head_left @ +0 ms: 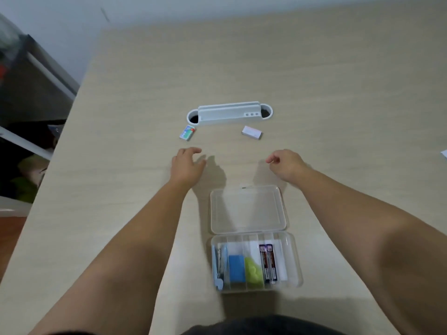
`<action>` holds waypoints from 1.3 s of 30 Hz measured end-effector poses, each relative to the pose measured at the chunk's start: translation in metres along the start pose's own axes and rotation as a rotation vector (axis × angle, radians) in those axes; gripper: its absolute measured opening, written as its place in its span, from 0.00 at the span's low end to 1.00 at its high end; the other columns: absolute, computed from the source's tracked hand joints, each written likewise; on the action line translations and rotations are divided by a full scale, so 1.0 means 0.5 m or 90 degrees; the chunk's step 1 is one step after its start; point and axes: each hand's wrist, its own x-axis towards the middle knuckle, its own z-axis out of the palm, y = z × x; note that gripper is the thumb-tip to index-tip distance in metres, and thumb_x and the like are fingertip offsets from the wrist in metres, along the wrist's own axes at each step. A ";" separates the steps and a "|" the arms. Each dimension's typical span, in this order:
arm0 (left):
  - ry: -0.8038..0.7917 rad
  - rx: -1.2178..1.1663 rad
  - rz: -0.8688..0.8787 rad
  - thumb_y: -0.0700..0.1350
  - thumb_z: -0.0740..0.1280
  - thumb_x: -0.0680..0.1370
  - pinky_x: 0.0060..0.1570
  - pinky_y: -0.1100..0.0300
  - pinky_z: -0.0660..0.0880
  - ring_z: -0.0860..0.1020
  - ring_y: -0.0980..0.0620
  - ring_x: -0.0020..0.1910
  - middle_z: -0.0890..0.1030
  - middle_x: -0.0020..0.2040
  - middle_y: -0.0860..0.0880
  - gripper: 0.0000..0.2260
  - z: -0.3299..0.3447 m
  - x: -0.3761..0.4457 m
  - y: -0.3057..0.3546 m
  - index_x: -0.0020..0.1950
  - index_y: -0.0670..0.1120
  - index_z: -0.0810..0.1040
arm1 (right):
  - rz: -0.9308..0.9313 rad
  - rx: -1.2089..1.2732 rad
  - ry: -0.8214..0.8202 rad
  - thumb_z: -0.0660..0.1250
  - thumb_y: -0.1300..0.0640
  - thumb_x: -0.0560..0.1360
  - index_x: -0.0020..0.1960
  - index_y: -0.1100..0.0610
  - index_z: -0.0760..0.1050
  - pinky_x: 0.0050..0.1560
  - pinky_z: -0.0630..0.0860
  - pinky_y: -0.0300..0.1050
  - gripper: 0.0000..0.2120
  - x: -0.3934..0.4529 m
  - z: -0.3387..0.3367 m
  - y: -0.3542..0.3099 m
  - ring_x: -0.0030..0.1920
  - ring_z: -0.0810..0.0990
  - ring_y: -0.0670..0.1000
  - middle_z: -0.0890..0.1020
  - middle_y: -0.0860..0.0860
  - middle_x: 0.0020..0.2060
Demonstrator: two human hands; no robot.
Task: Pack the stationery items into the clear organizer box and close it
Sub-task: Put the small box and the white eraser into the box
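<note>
Head view: small boxes (187, 133) beyond empty hands (187, 165).

The open box (256, 262) lay nearest on the table (338, 93), its lid (248, 209) flat behind it. Beyond were both hands (187, 165), then two small packets (187, 133) left and right, before a desk tray (229, 114).

Empty hands (238, 165) beyond open organizer box (256, 262) (lid flat); two small boxes (187, 133) farther off
</note>
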 end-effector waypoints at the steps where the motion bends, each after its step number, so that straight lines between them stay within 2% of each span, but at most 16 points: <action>1: 0.005 -0.012 -0.007 0.49 0.66 0.77 0.67 0.51 0.67 0.70 0.41 0.66 0.72 0.66 0.44 0.17 -0.009 0.027 0.005 0.66 0.50 0.75 | -0.009 -0.028 -0.003 0.60 0.62 0.74 0.55 0.56 0.81 0.54 0.74 0.43 0.15 0.021 -0.007 -0.009 0.54 0.79 0.57 0.79 0.57 0.58; 5: 0.017 -0.006 -0.025 0.47 0.67 0.76 0.67 0.52 0.69 0.72 0.41 0.65 0.71 0.67 0.42 0.19 -0.031 0.114 0.017 0.67 0.47 0.75 | -0.042 -0.094 -0.029 0.64 0.59 0.73 0.66 0.54 0.72 0.63 0.72 0.49 0.21 0.089 -0.023 -0.046 0.63 0.76 0.58 0.69 0.57 0.65; 7: 0.017 0.021 -0.004 0.44 0.66 0.76 0.69 0.53 0.66 0.71 0.41 0.67 0.70 0.69 0.41 0.20 -0.033 0.154 0.026 0.68 0.46 0.74 | -0.068 -0.147 -0.028 0.63 0.59 0.73 0.71 0.52 0.66 0.65 0.68 0.47 0.26 0.119 -0.024 -0.060 0.66 0.72 0.58 0.66 0.55 0.70; 11: -0.085 0.172 0.007 0.39 0.61 0.75 0.71 0.55 0.58 0.62 0.42 0.74 0.60 0.77 0.45 0.27 -0.016 0.197 0.026 0.75 0.45 0.64 | -0.086 -0.204 -0.091 0.63 0.59 0.73 0.77 0.46 0.53 0.69 0.64 0.47 0.36 0.168 -0.003 -0.089 0.74 0.62 0.57 0.54 0.51 0.78; 14: -0.086 0.232 -0.010 0.38 0.57 0.75 0.63 0.51 0.67 0.62 0.40 0.69 0.60 0.75 0.50 0.29 0.005 0.199 0.032 0.76 0.50 0.60 | -0.089 -0.261 -0.121 0.62 0.60 0.72 0.77 0.43 0.50 0.66 0.68 0.52 0.39 0.199 0.007 -0.107 0.73 0.64 0.58 0.55 0.52 0.77; 17: -0.060 0.225 0.010 0.37 0.59 0.74 0.62 0.50 0.69 0.67 0.37 0.63 0.63 0.70 0.45 0.30 0.020 0.178 0.043 0.76 0.49 0.60 | -0.102 -0.336 -0.106 0.59 0.61 0.72 0.76 0.43 0.53 0.60 0.71 0.56 0.36 0.206 0.012 -0.116 0.65 0.69 0.60 0.63 0.55 0.71; 20: -0.099 0.138 0.012 0.37 0.63 0.76 0.65 0.52 0.69 0.72 0.37 0.60 0.62 0.67 0.40 0.28 0.031 0.157 0.041 0.76 0.44 0.62 | -0.136 -0.366 -0.076 0.57 0.64 0.74 0.71 0.49 0.62 0.54 0.73 0.55 0.27 0.197 0.019 -0.109 0.57 0.73 0.62 0.68 0.58 0.62; 23: -0.120 0.094 0.012 0.39 0.67 0.76 0.64 0.55 0.69 0.74 0.40 0.60 0.62 0.67 0.40 0.26 0.030 0.133 0.037 0.73 0.42 0.66 | -0.155 -0.328 -0.052 0.57 0.62 0.77 0.65 0.57 0.67 0.51 0.74 0.55 0.17 0.174 0.021 -0.099 0.52 0.76 0.64 0.71 0.60 0.58; 25: -0.131 0.100 0.036 0.39 0.70 0.74 0.63 0.57 0.68 0.74 0.42 0.61 0.62 0.68 0.41 0.26 0.027 0.115 0.033 0.71 0.42 0.69 | -0.150 -0.332 -0.032 0.58 0.61 0.77 0.61 0.56 0.68 0.48 0.72 0.53 0.13 0.157 0.016 -0.089 0.52 0.76 0.63 0.72 0.59 0.56; 29: -0.127 0.077 0.066 0.40 0.73 0.71 0.58 0.60 0.70 0.75 0.45 0.60 0.68 0.66 0.44 0.27 0.015 0.059 0.025 0.69 0.42 0.71 | -0.091 -0.323 -0.034 0.59 0.60 0.76 0.66 0.50 0.67 0.48 0.71 0.50 0.19 0.112 0.004 -0.063 0.54 0.77 0.64 0.73 0.59 0.58; 31: -0.121 0.074 0.092 0.40 0.73 0.70 0.58 0.59 0.71 0.75 0.45 0.59 0.71 0.64 0.45 0.27 0.010 0.021 0.032 0.69 0.43 0.72 | -0.064 -0.271 -0.042 0.59 0.56 0.77 0.65 0.47 0.71 0.49 0.71 0.47 0.17 0.093 0.001 -0.043 0.55 0.77 0.62 0.73 0.58 0.58; 33: -0.132 0.088 0.134 0.42 0.73 0.70 0.59 0.56 0.73 0.75 0.45 0.59 0.72 0.63 0.46 0.27 0.009 -0.023 0.045 0.69 0.45 0.72 | -0.058 -0.173 -0.028 0.60 0.55 0.75 0.58 0.48 0.77 0.49 0.73 0.45 0.14 0.072 -0.002 -0.027 0.53 0.78 0.59 0.77 0.57 0.56; 36: -0.165 0.086 0.197 0.45 0.74 0.70 0.62 0.55 0.72 0.75 0.46 0.60 0.73 0.62 0.46 0.28 0.015 -0.102 0.062 0.69 0.47 0.72 | -0.039 0.005 -0.037 0.69 0.57 0.70 0.53 0.52 0.81 0.50 0.80 0.51 0.12 0.025 -0.008 -0.009 0.44 0.80 0.55 0.82 0.55 0.48; 37: -0.175 0.079 0.213 0.46 0.74 0.71 0.62 0.56 0.72 0.75 0.46 0.60 0.74 0.61 0.46 0.28 0.019 -0.127 0.068 0.70 0.47 0.72 | -0.025 0.062 -0.047 0.72 0.58 0.69 0.53 0.52 0.81 0.48 0.82 0.52 0.13 0.007 -0.011 -0.006 0.40 0.80 0.55 0.81 0.54 0.44; 39: -0.198 0.085 0.241 0.48 0.74 0.71 0.62 0.55 0.71 0.74 0.47 0.60 0.74 0.61 0.47 0.28 0.030 -0.173 0.078 0.70 0.48 0.72 | 0.009 0.162 -0.077 0.75 0.58 0.68 0.53 0.52 0.81 0.39 0.82 0.49 0.14 -0.033 -0.018 -0.001 0.33 0.78 0.55 0.78 0.52 0.38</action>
